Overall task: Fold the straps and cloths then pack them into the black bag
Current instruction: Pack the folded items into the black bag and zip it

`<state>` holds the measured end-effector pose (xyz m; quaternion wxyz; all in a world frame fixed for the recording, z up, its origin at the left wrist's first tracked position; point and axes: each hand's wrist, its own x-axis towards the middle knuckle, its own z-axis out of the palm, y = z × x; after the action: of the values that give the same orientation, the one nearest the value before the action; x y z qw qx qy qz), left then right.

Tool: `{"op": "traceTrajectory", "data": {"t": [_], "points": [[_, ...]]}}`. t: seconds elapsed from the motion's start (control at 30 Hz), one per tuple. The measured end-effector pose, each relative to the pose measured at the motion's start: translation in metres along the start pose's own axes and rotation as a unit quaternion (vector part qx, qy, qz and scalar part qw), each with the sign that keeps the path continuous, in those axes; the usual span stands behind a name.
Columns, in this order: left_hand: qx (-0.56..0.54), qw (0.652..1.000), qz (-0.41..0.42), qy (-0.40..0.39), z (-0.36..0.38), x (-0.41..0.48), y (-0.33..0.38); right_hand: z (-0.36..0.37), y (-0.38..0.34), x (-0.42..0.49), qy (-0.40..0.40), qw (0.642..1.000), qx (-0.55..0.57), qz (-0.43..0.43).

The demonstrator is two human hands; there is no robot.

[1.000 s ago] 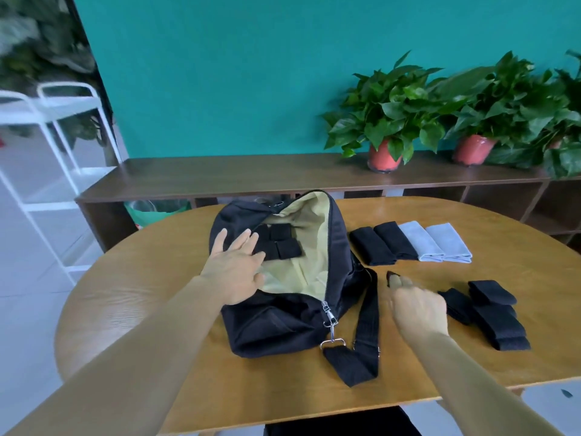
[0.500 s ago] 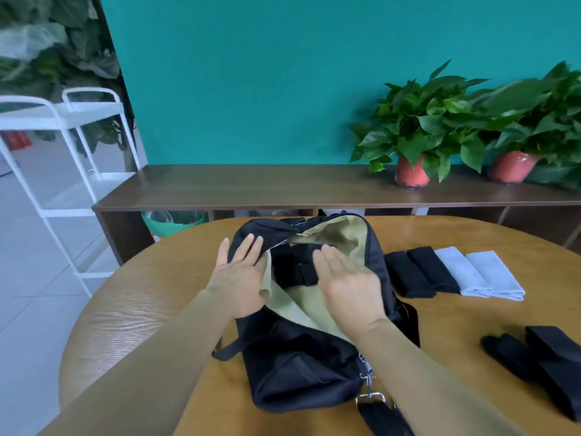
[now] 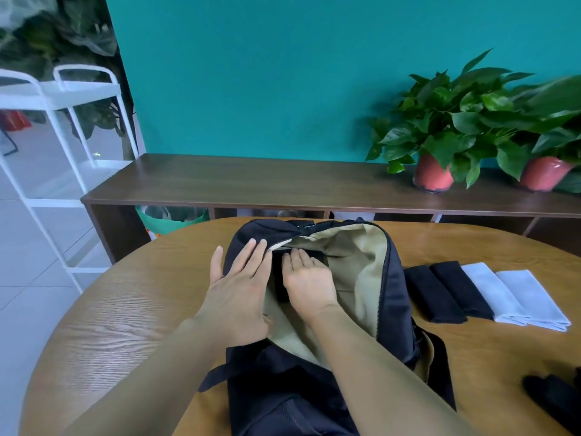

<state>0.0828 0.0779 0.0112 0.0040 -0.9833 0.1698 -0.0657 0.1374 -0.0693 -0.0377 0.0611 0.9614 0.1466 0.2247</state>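
Note:
The black bag (image 3: 396, 297) lies open on the wooden table (image 3: 132, 313), its tan lining showing. My left hand (image 3: 239, 291) rests flat on the bag's left flap, fingers spread. Inside the opening, my right hand (image 3: 309, 278) lies palm down on dark folded straps that it mostly hides. To the right of the bag lie two folded black cloths (image 3: 446, 294) and two folded white cloths (image 3: 515, 297) in a row. More folded black straps (image 3: 553, 401) sit at the lower right edge, partly cut off.
A long dark wooden shelf (image 3: 283, 184) stands behind the table with two potted plants (image 3: 446, 127) in red pots on its right end. A white metal rack (image 3: 59, 127) stands at the left. A green bin (image 3: 169, 220) sits under the shelf.
My right hand left the straps at the right and moved into the open bag, pressing down further inside. My view shifted left and closer to the bag. The left hand stayed on the flap.

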Motion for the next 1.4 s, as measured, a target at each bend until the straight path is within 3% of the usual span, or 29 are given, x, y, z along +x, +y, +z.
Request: {"op": "traceTrajectory", "data": {"t": [0.23, 0.63, 0.87, 0.93, 1.1, 1.4], "points": [[-0.015, 1.000, 0.005, 0.021, 0.004, 0.001, -0.002, 0.008, -0.010, 0.027, -0.017, 1.000, -0.012, 0.006], [-0.002, 1.000, -0.011, -0.021, 0.011, 0.001, -0.002, 0.043, -0.016, 0.024, -0.069, 0.997, -0.003, 0.035], [0.002, 1.000, 0.002, -0.027, 0.009, -0.003, -0.002, 0.017, -0.010, 0.015, -0.129, 0.991, -0.013, 0.024], [0.001, 1.000, 0.005, -0.024, 0.006, -0.007, -0.002, 0.009, -0.009, 0.009, -0.075, 0.996, -0.039, 0.031], [0.009, 0.999, 0.020, -0.035, -0.004, -0.018, 0.010, -0.021, -0.007, -0.014, -0.055, 0.998, -0.013, 0.038], [0.009, 0.996, 0.057, -0.063, -0.007, -0.044, 0.059, -0.081, 0.050, -0.096, 0.049, 0.997, -0.016, 0.052]]}}
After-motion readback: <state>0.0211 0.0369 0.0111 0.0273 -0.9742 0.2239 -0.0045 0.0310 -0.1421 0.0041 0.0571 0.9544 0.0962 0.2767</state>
